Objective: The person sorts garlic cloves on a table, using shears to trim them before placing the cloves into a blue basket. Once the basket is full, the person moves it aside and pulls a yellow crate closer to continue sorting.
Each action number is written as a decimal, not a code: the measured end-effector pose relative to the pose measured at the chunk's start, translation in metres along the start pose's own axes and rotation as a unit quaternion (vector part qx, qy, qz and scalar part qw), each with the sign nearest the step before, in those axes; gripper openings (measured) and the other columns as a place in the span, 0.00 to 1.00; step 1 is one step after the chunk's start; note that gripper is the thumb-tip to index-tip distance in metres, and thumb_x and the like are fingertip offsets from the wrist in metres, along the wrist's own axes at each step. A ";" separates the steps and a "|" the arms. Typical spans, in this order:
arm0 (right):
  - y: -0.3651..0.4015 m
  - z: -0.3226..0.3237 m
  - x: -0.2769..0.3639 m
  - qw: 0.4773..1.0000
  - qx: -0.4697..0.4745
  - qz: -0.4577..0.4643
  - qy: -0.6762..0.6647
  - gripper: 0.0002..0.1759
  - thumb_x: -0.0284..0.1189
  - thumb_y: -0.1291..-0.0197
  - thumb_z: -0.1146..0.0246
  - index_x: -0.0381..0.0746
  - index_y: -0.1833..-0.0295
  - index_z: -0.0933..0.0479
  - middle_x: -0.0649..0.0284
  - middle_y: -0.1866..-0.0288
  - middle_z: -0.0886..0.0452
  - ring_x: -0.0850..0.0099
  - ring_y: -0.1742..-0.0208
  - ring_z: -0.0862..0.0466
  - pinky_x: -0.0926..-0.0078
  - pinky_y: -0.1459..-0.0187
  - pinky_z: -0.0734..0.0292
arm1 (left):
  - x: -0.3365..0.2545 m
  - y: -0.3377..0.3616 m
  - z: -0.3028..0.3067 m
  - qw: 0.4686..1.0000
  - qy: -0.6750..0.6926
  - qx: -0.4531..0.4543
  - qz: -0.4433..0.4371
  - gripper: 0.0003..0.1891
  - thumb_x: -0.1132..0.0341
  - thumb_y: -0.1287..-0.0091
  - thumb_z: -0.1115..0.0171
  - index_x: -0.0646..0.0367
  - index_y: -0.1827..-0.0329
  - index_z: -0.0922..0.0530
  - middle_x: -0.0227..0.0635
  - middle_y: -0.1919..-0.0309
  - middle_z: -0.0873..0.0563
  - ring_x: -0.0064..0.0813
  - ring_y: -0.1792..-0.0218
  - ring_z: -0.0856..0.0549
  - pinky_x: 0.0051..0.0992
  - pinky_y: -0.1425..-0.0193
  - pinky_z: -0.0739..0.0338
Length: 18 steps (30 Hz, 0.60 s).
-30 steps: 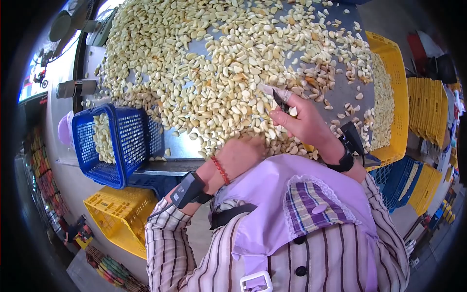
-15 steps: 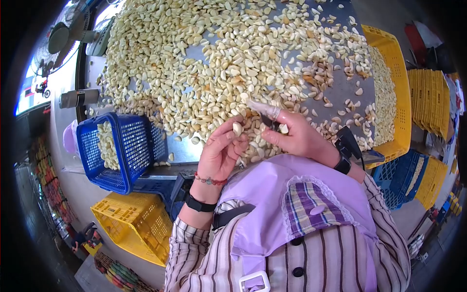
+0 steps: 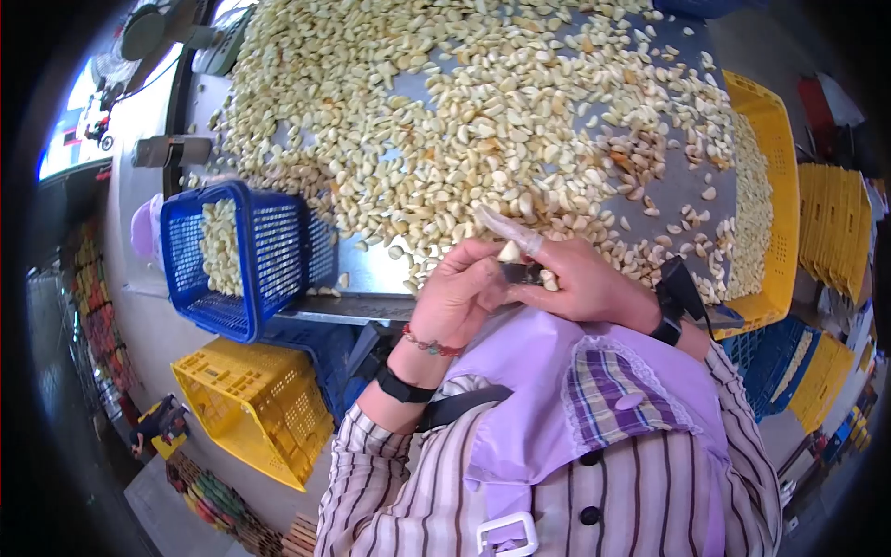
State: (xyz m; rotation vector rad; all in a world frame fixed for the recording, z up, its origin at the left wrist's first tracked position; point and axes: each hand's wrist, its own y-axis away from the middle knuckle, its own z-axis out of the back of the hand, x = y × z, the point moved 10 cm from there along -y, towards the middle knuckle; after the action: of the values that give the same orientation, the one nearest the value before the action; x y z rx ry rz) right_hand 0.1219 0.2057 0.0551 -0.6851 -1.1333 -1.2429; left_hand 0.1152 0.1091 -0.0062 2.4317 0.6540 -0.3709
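Note:
My left hand [image 3: 457, 295], with a beaded bracelet at the wrist, is closed on a peeled garlic clove [image 3: 509, 252] pinched at its fingertips. Facing it, my right hand [image 3: 587, 281] grips a small knife [image 3: 522, 272]; the short dark blade lies against or just below the clove, and the handle is hidden in my palm. A whitish cover [image 3: 506, 227] sits over my right index finger. Another clove [image 3: 548, 279] shows between my right thumb and fingers. Beyond both hands, peeled garlic cloves [image 3: 464, 139] spread thickly over the metal table [image 3: 691, 167].
At the left table edge stands a blue basket [image 3: 269, 232] partly filled with cloves. A yellow crate [image 3: 784, 200] of cloves is at the right edge. Below left sits another yellow crate [image 3: 255, 404]. Stacked yellow crates [image 3: 835, 218] stand farther right, a fan [image 3: 139, 37] at upper left.
My hands have come together, bringing the clove in my left hand to the knife in my right. The whole view has shifted slightly.

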 end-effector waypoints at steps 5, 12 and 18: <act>0.001 0.010 -0.013 0.990 -0.063 0.018 -0.122 0.30 0.32 0.38 0.40 0.49 0.30 0.36 0.57 0.59 0.17 0.81 0.67 0.21 0.79 0.60 0.26 | -0.016 0.016 -0.035 0.984 0.082 0.156 -0.035 0.06 0.72 0.36 0.45 0.60 0.59 0.23 0.35 0.59 0.22 0.22 0.70 0.26 0.16 0.70 0.34; 0.007 0.019 -0.064 0.953 -0.096 -0.144 -0.250 0.29 0.30 0.36 0.41 0.42 0.30 0.36 0.69 0.63 0.20 0.87 0.74 0.28 0.86 0.71 0.29 | -0.137 0.031 0.082 0.838 -0.439 -0.290 -0.144 0.13 0.60 0.37 0.40 0.58 0.55 0.20 0.31 0.70 0.17 0.24 0.73 0.21 0.20 0.71 0.28; 0.003 0.011 -0.053 0.951 -0.070 -0.169 -0.248 0.30 0.30 0.38 0.39 0.47 0.30 0.36 0.73 0.67 0.24 0.88 0.77 0.32 0.87 0.78 0.33 | -0.097 -0.007 0.066 0.479 -0.857 -0.190 -0.021 0.16 0.59 0.38 0.41 0.52 0.49 0.26 0.48 0.73 0.17 0.52 0.69 0.17 0.44 0.65 0.24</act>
State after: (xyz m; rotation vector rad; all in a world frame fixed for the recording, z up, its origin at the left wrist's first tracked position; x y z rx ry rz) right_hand 0.1253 0.2361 0.0100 -0.9752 -1.6379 -1.4968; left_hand 0.0227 0.0387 -0.0233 0.6162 -0.2123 -1.9364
